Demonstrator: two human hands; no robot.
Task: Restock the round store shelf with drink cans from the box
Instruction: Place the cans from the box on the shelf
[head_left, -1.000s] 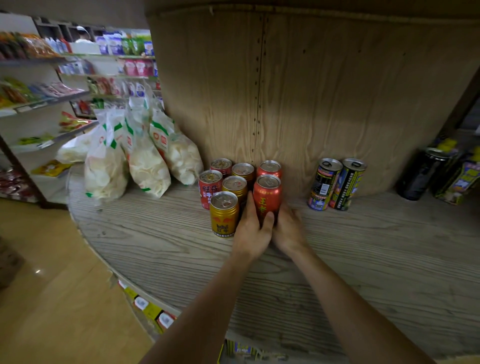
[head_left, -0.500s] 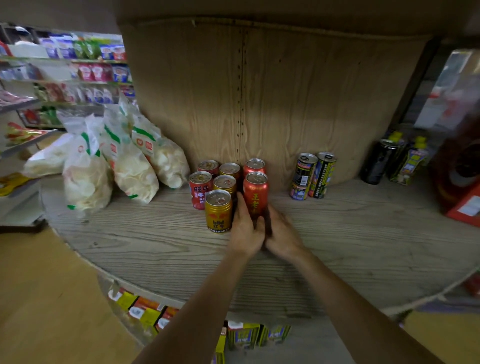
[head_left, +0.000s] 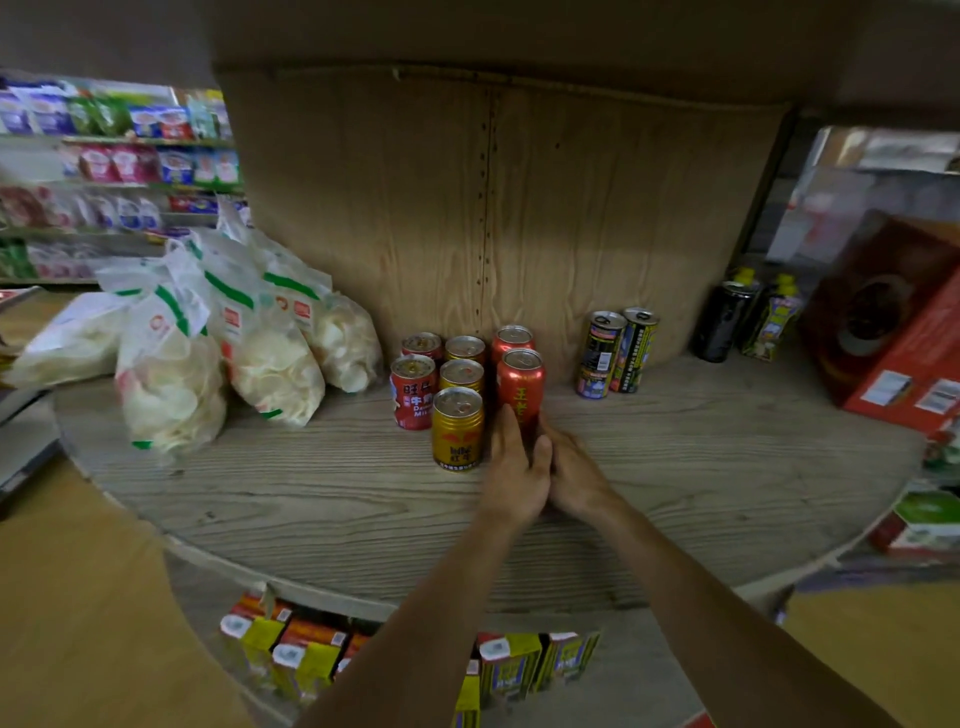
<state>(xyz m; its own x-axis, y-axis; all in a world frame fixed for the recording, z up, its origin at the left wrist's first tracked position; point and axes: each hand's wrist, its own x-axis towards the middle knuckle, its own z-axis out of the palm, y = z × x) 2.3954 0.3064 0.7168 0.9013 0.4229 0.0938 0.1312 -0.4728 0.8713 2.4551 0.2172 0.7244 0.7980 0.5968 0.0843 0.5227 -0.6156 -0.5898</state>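
Note:
A tall red can (head_left: 521, 387) stands on the round wooden shelf (head_left: 311, 499) at the front right of a cluster of cans. My left hand (head_left: 517, 470) and my right hand (head_left: 576, 475) press together around its lower part from the front. A gold can (head_left: 458, 428) stands just left of my left hand, with a short red milk can (head_left: 413, 391) behind it to the left. More gold and red cans fill the rows behind, up to the curved wooden back wall. The red box (head_left: 893, 322) sits at the shelf's right end.
Bags of white chips (head_left: 260, 348) lie on the shelf's left part. Two black-and-yellow cans (head_left: 615, 353) stand right of the cluster, and dark bottles (head_left: 724, 319) farther right. Yellow cartons (head_left: 306, 649) line the tier below. Bare wood lies between the cans and the shelf's front edge.
Both hands stay on the tall red can, which has not visibly moved. My view has swung right and pulled back, bringing the red box into sight.

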